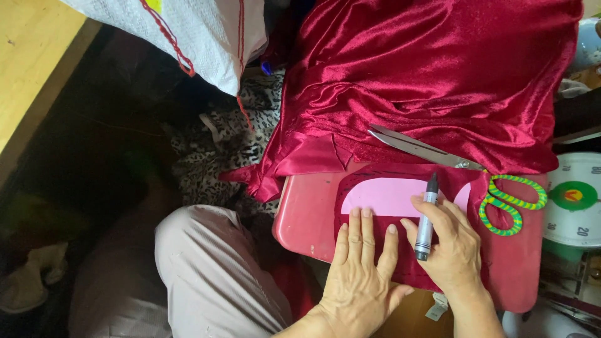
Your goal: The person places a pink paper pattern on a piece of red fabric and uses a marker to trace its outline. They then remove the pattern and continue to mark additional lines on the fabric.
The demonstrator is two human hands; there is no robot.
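From the head camera, looking down, the left hand [362,269] lies flat with its fingers stretched out. It holds nothing. It presses on a strip of dark red cloth [375,228] that lies over a pink plastic tray [307,213].

The right hand [452,247] is just beside the left one. Its fingers are wrapped around a grey marker [426,219] with a black cap. The marker stands almost straight up and down in the picture, and its top end touches the lower edge of a light pink paper shape [388,195]. The pink shape lies on the dark red cloth, just above both hands.

A pair of scissors [463,172] lies near the right hand, higher up. Its long silver blades rest on a big heap of shiny red velvet [438,69]. Its handles are wound in green and yellow stripes and lie on the red cloth to the right of the marker.

At the right edge is a round white scale dial [576,200] with a green middle. At the top left is a white woven sack [200,31] with red stitching. Spotted animal-print cloth [219,144] lies below the sack. The person's knee [213,269] in pale striped trousers is at the bottom, left of the tray.
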